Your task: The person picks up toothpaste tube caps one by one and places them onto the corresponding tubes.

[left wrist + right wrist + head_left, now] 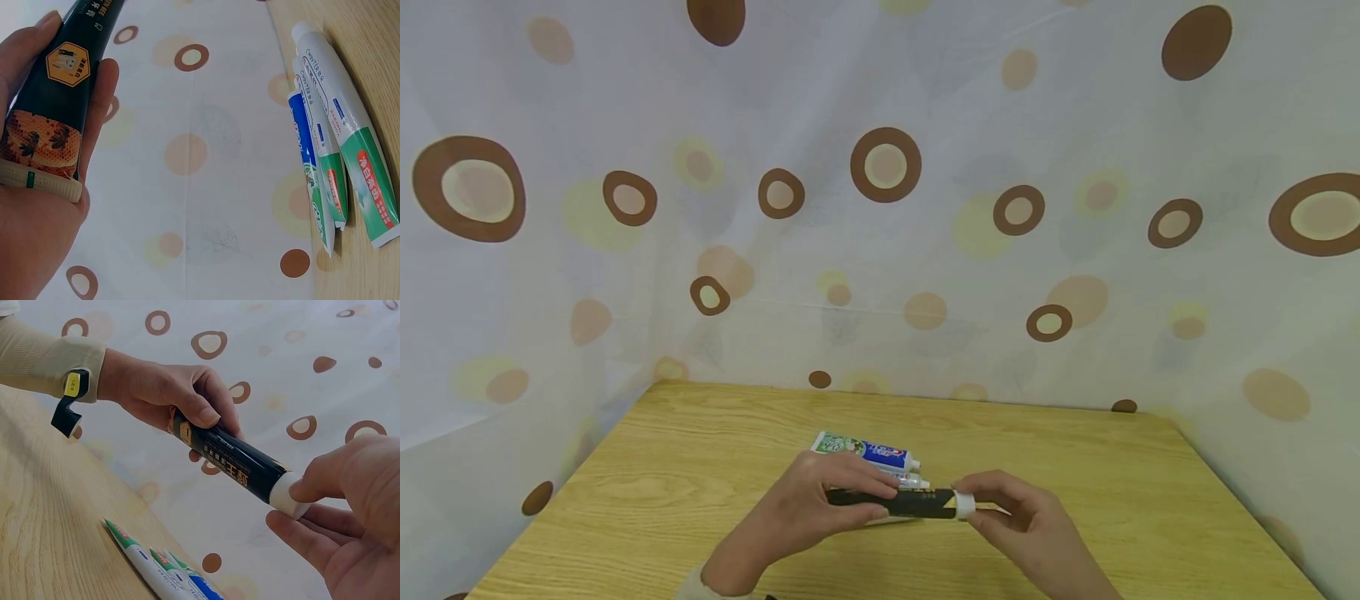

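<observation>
A black toothpaste tube [925, 503] with a honeycomb-and-bees print near its crimped end [44, 144] is held over the table, roughly level in the head view. My left hand [797, 508] grips its body, thumb on one side and fingers on the other. At the other end, my right hand [1033, 529] pinches the white cap [287, 495] between thumb and fingers. The cap sits on the tube. Behind the hands, partly hidden by them in the head view, lie three more toothpaste tubes: a blue-and-green one [883, 454] and two white-and-green ones, large [350, 131] and small [322, 131].
The wood-grain table [715, 442] stretches out around the hands. A white sheet [940, 250] printed with brown and yellow circles hangs behind it and at both sides. On the left sleeve's cuff sits a black strap piece with a yellow label [72, 385].
</observation>
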A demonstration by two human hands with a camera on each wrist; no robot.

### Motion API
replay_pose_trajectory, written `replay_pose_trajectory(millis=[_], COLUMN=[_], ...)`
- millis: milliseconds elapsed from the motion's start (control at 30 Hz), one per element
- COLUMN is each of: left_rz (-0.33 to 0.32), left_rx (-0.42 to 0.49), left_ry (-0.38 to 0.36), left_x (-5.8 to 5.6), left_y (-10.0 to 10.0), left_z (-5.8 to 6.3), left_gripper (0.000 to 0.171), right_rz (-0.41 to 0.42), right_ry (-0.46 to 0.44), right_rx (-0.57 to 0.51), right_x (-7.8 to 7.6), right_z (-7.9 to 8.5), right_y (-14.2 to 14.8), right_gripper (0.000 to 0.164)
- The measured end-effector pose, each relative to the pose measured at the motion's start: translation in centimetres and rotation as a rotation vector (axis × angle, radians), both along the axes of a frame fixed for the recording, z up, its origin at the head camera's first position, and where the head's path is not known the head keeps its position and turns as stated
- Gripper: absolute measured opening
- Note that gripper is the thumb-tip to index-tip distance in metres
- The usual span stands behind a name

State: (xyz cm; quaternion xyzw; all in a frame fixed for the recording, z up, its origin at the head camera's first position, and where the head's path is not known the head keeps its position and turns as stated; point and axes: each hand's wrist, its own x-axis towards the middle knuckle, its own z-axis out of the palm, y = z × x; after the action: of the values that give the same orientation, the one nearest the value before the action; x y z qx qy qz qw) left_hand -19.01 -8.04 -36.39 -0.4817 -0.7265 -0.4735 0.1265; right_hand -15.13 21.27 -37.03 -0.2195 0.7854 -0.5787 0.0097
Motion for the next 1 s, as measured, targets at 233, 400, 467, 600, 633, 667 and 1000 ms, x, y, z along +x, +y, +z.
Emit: replay_pose_trajectory(millis=[233, 400, 467, 600, 633, 667, 1000], left_rz=[-0.008, -0.014, -0.012, -0.011, -0.011, -0.011, -0.018], left_rx=[0.002, -0.003, -0.002, 0.003, 0.005, 0.007, -0.009], left_ry=[-0.006, -0.001, 0.003, -0.018, -0.026, -0.031, 0.000], left_x=[-0.03, -0.12, -0.14, -0.12, -0.13, -0.12, -0.18], left_y=[0.13, 0.22, 0.20, 0.13, 0.12, 0.11, 0.24], left_z=[-0.03, -0.13, -0.15, -0.20, -0.22, -0.22, -0.08], left_gripper=[0.019, 0.019, 0.019, 0.019, 0.019, 0.019, 0.020], right_rz=[-0.057, -0.060, -0.051, -0.018, -0.010, -0.004, -0.053], right_ry=[-0.035, -0.017, -0.012, -0.003, -0.002, -0.005, -0.061], right_rx=[0.051, 0.042, 0.032, 0.026, 0.025, 0.026, 0.053], right_x=[-0.04, 0.13, 0.17, 0.19, 0.19, 0.19, 0.16], right_z=[0.32, 0.47, 0.50, 0.51, 0.51, 0.51, 0.67], right_y=[-0.07, -0.14, -0.13, -0.10, -0.09, -0.09, -0.23], right_gripper=[0.033, 0.028, 0.026, 0.026, 0.026, 0.027, 0.031])
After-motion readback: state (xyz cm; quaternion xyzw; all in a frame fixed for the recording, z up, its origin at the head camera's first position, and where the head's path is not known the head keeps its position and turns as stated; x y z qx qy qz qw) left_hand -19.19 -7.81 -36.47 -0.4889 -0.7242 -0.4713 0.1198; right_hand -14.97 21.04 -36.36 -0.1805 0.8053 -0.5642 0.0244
